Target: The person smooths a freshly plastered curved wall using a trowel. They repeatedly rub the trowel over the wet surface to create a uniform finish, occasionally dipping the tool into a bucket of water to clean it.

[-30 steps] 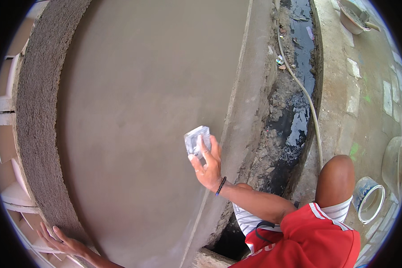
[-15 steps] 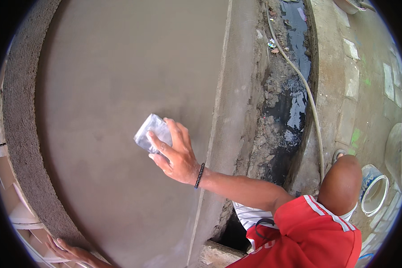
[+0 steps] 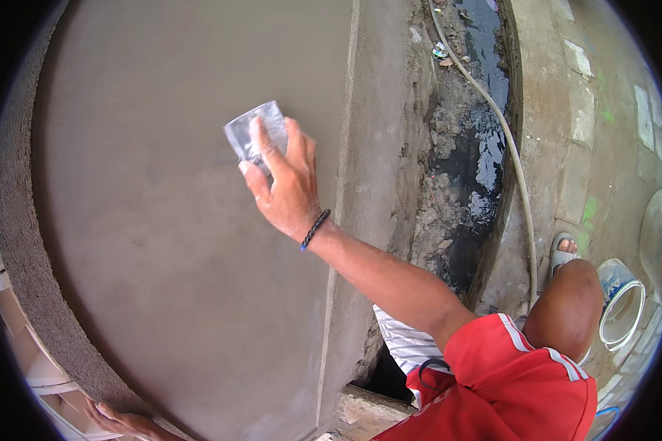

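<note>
fingers of the right hand (image 3: 290,192) clamp a silvery-grey block (image 3: 241,135) against smooth grey plaster (image 3: 169,242); the left hand (image 3: 119,421) touches the rough border (image 3: 60,309), grip unclear.

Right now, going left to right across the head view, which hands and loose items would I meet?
Left hand → right hand holding a pale grey block → hose → grey sandal on a foot → white-and-blue bucket.
</note>
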Demonstrator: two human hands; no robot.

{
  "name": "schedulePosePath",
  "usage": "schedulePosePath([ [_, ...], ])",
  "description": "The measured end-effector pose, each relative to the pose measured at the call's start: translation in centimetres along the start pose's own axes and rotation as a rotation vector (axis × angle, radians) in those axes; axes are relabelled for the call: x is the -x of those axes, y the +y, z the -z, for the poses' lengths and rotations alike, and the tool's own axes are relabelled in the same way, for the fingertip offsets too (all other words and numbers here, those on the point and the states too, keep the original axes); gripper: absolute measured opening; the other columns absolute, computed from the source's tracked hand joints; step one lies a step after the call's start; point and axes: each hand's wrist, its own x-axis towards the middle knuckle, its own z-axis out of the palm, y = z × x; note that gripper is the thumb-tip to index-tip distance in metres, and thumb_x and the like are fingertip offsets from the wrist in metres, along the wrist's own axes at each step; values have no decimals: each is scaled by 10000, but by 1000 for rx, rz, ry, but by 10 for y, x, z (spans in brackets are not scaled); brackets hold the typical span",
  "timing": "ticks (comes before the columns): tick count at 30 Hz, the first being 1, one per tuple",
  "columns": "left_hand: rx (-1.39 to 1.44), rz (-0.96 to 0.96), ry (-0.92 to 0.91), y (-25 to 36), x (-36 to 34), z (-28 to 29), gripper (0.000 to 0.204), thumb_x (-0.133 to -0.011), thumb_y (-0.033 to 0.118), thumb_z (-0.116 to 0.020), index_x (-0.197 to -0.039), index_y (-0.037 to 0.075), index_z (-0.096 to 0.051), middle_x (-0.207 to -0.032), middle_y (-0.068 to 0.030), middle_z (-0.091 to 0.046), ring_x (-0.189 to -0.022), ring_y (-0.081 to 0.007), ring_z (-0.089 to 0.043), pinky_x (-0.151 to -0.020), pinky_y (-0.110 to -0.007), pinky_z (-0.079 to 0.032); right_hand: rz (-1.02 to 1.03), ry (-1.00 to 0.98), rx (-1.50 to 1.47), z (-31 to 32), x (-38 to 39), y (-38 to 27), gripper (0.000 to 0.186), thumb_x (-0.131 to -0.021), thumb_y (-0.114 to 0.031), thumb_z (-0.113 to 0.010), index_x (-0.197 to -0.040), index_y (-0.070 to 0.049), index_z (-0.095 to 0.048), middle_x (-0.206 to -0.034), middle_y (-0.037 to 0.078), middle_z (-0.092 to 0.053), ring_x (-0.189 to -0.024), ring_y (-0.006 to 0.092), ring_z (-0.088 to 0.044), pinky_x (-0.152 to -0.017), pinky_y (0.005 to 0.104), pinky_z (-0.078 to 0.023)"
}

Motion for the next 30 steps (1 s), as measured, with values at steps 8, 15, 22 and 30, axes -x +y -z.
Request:
schedulePosePath([
  [8, -32, 64, 33, 40, 3, 10, 684, -979, 548, -343, -1243, -36, -582, -1311, -228, -532, -1266, -393, -431, -1077, -527, -300, -366, -256, 35, 20, 163, -10, 708, -889, -203, -630, -1498, -87, -289, -1336, 310, -317, -1173, 445, -373, -1004, 537, -316],
  [15, 5, 72, 41, 37, 6, 6, 671, -978, 549, -354, -1239, -23, -587, -1306, -226, -528, -1250, -391, -442, -1061, -530, -321, -82, -72, -24, -1, 17, -3, 636, -855, -188, -668, -1422, -46, -418, -1371, 328, -265, -1180, 455, -354, -996, 529, -365],
  [22, 18, 57, 39, 28, 1, 6, 607, -985, 498, -375, -1236, -9, -594, -1304, -211, -532, -1246, -361, -455, -1048, -507, -347, -406, -68, 143, 25, -1, 63, 629, -877, -273, -646, -1408, -9, -436, -1273, 261, -364, -1158, 384, -383, -963, 456, -415],
  [30, 26, 38, 20, 7, 1, 3, 599, -985, 477, -383, -1223, -30, -595, -1282, -219, -550, -1205, -365, -492, -1034, -513, -361, -608, -183, 130, 34, 90, 57, 661, -855, -259, -676, -1412, -2, -432, -1136, 194, -431, -1081, 330, -425, -962, 428, -398],
])
